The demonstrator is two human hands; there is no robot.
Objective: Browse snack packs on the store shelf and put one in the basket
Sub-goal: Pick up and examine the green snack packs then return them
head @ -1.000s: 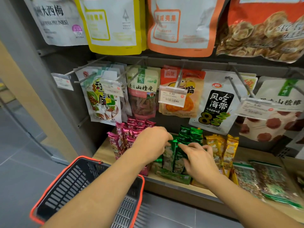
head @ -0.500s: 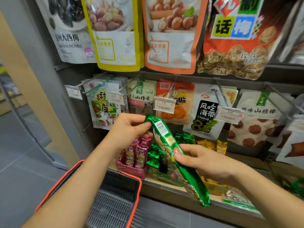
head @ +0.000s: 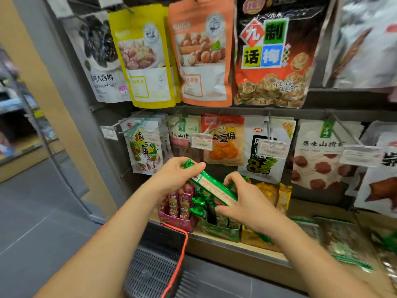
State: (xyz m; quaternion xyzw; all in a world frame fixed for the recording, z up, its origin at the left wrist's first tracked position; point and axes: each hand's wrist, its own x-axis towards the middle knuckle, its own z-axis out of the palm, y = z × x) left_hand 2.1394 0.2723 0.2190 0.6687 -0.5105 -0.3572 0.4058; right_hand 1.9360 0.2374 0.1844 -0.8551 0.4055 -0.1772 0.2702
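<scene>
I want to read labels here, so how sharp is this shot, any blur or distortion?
Head view: evenly lit; big characters on the black-and-orange glossy pouch read clearly; the long green foil snack pack in the left hand and right hand is slightly blurred; flat clear packs at lower right smear; edges bend.

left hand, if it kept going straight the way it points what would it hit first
The left hand grips the green pack. Straight on, up and to the right, it would probably meet the white price tag hanging before the orange pack, though depth is unclear.
</scene>
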